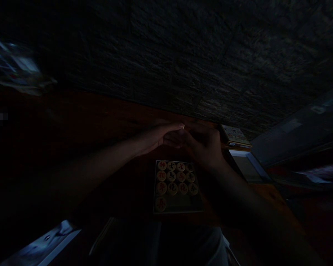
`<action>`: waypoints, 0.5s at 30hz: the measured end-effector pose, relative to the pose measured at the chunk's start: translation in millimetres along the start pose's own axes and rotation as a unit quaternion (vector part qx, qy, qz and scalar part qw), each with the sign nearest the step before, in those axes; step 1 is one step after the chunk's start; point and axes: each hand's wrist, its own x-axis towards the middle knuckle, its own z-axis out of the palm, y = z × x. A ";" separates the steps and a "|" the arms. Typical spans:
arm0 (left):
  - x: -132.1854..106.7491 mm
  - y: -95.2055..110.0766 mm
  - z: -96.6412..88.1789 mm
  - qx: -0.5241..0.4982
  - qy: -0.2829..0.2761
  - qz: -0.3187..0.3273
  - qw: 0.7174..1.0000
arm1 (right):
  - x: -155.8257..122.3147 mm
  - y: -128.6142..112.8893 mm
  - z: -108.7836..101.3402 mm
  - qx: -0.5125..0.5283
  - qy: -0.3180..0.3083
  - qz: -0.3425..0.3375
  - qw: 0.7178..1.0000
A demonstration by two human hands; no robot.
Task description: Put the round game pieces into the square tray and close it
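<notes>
The scene is very dark. My left hand (158, 137) and my right hand (204, 146) meet over a dark wooden table (94, 122), fingertips touching at the far edge by a stone-textured wall. The left fingers are stretched together, the right ones curl. Whether they hold anything is hidden. Just below the hands lies a shallow box (180, 207) with several round Chinese chess pieces (176, 181), pale discs with red or dark characters, set in rows.
A dark rough wall (199, 59) rises behind the table. A small printed box (235, 136) and a pale flat object (245, 164) lie at the right. Blurred clutter (16, 72) sits far left. A pale sheet (44, 244) lies at the lower left.
</notes>
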 end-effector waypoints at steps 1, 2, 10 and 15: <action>0.0 0.0 -0.2 0.004 -0.002 0.002 1.000 | 0.3 0.3 0.4 0.014 -0.003 0.009 1.000; 0.1 0.0 -0.3 0.005 -0.005 0.004 1.000 | 0.5 0.5 0.7 0.025 -0.007 0.015 1.000; -0.7 1.0 0.7 0.006 -0.019 -0.026 0.999 | -1.1 -6.4 -1.1 0.013 -0.003 0.013 1.000; -2.0 3.0 0.2 0.020 -0.024 -0.011 0.999 | 0.1 -8.4 -0.2 0.043 -0.003 0.038 0.998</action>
